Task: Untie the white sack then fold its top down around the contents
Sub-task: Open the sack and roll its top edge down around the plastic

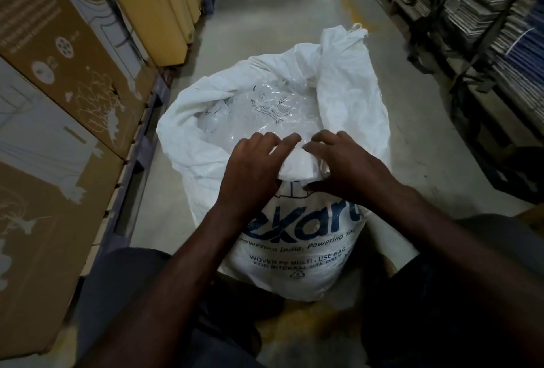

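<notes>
Left hand [253, 170] and right hand [344, 167] side by side on the near rim of the white woven sack [297, 244], fingers curled over a bunched fold of its fabric and gripping it, thumbs tucked below on the outer face. Sack upright on the concrete floor [294, 8] of a warehouse aisle, between the knees, mouth wide open, far side of the top standing up in a loose flap. Inside, clear plastic bags [270, 108] with faint black print, too crumpled to read. On the sack's front, large blue lettering partly covered by the wrists, only "kart" legible; beneath it "Powering India, Powering Yo", cut off at the curve, then "WOVEN PP MULTI - USE BAG" and "FOR INTERNAL USE ONLY", with a small recycling triangle below. Base of the sack hidden behind the forearms and dark trousers. Along the left, tall cardboard cartons [59, 79] with white line drawings and blurred text, not readable. On the right, shelving stacked with flat bundles [471, 0], dim and hard to make out.
</notes>
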The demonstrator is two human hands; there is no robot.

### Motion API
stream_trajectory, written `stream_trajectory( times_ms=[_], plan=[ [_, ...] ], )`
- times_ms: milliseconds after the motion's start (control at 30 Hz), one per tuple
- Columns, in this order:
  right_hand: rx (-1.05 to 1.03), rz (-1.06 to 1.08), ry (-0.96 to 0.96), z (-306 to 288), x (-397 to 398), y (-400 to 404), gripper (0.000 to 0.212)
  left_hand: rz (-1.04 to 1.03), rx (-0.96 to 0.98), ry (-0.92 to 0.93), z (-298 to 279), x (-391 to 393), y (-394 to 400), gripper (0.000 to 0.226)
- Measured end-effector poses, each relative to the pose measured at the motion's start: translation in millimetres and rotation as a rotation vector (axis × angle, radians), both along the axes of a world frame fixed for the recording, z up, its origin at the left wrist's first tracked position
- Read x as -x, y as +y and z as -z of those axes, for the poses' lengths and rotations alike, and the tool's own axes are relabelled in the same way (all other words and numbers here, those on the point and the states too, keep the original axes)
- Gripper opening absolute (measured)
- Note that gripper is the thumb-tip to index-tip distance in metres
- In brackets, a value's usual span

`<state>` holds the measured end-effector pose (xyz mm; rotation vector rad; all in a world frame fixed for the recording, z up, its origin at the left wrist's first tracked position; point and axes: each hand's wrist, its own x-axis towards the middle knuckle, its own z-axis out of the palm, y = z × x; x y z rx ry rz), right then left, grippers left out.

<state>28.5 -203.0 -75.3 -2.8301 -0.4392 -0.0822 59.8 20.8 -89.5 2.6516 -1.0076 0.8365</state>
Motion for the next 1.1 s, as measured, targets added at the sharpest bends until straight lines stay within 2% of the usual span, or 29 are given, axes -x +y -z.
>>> stream_trajectory(
  times_ms=[67, 167, 267, 333, 400, 500, 567, 633, 700, 800, 867, 967, 1033, 1100],
  plan=[
    [0.097, -0.015, -0.163, 7.1, -6.3, -1.8, 0.066, 0.034, -0.045, 0.129, -4.1, 3.4, 2.6, 0.077],
    [0.039, -0.061, -0.294, 14.1, -9.7, -1.6, 0.046, 0.075, -0.033, 0.405, -10.5, 14.7, 15.2, 0.089],
    [0.049, -0.120, -0.291, 23.6, -2.8, 8.6, 0.054, 0.013, 0.056, 0.709, -14.4, 18.6, 21.9, 0.068],
    [0.064, -0.179, -0.345, 31.1, 2.0, 15.0, 0.063, -0.013, 0.055, 0.829, -14.5, 17.3, 22.0, 0.057],
    [0.070, -0.188, -0.329, 32.5, 3.5, 17.4, 0.072, -0.009, -0.011, 0.782, -14.1, 16.4, 20.2, 0.061],
    [0.134, -0.289, -0.118, 21.7, -6.5, 9.9, 0.068, -0.022, -0.088, 0.618, -14.1, 17.0, 13.6, 0.052],
    [0.290, -0.331, 0.082, 11.1, -22.8, -10.2, 0.080, -0.001, -0.110, 0.574, -9.7, 19.9, 8.9, 0.045],
    [0.467, -0.278, 0.193, 2.4, -42.8, -36.7, 0.088, 0.022, -0.091, 0.561, -6.2, 22.2, 7.0, 0.033],
    [0.605, -0.209, 0.131, -5.2, -55.7, -58.5, 0.081, 0.024, -0.054, 0.529, -0.2, 18.1, 6.7, 0.031],
    [0.667, -0.077, -0.022, -11.7, -51.1, -82.2, 0.070, 0.005, 0.032, 0.406, 7.0, -6.8, -3.7, 0.029],
    [0.606, 0.048, -0.095, -10.1, -32.2, -100.8, 0.068, -0.007, 0.065, 0.331, 5.3, -28.6, -23.2, 0.027],
    [0.501, 0.280, -0.142, -0.5, -1.7, -118.6, 0.067, 0.009, 0.072, 0.209, -0.7, -58.1, -58.3, 0.035],
    [0.416, 0.392, -0.155, 6.3, 15.1, -110.3, 0.071, 0.025, 0.078, 0.149, -9.1, -70.3, -73.9, 0.039],
    [0.366, 0.492, -0.163, 4.1, 28.3, -90.5, 0.065, 0.025, 0.096, 0.075, -20.5, -80.7, -80.8, 0.041]
  ],
)
